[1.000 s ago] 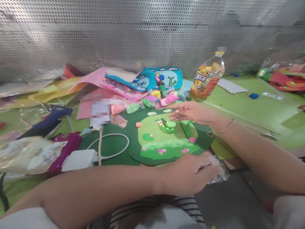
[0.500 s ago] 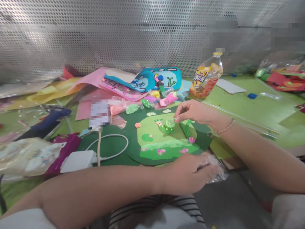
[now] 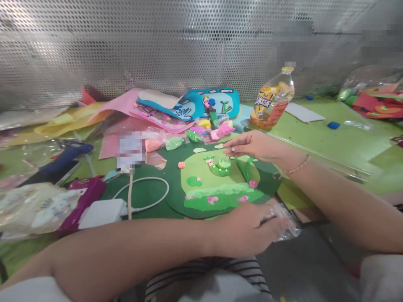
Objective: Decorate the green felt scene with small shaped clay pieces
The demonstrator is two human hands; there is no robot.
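**Light fingertips over the snail**

The table [image 3: 330,142] was crowded, so the work seemed to call for a steady base first. The dark felt disc [image 3: 151,184] needed to lie flat and unmoved. The left hand [image 3: 248,228] rested at its near edge, closed around a clear bag [image 3: 288,222], and was well placed to pin that edge if the disc slid. The right hand [image 3: 258,147] hovered just over the disc's far side with its fingers stretched out and loosely together. Nothing could be seen between them. Its fingertips [image 3: 228,148] were just above and behind the snail [image 3: 221,165], not touching it. The snail looked like soft clay, so a gentle, straight-down touch would likely suit it best, since a sideways push could smear the coil. The wrist and bracelet [image 3: 296,169] were best kept lifted clear of the green stem [image 3: 244,167] and the pink flower [image 3: 252,183] beneath them.

The disc carried a pale green lawn [image 3: 201,167] with a brighter, ragged strip of grass along its near side. The snail sat near the lawn's middle, a darker green body curving under a pale green spiral shell, its head towards the left. Small pink flowers dotted the grass.
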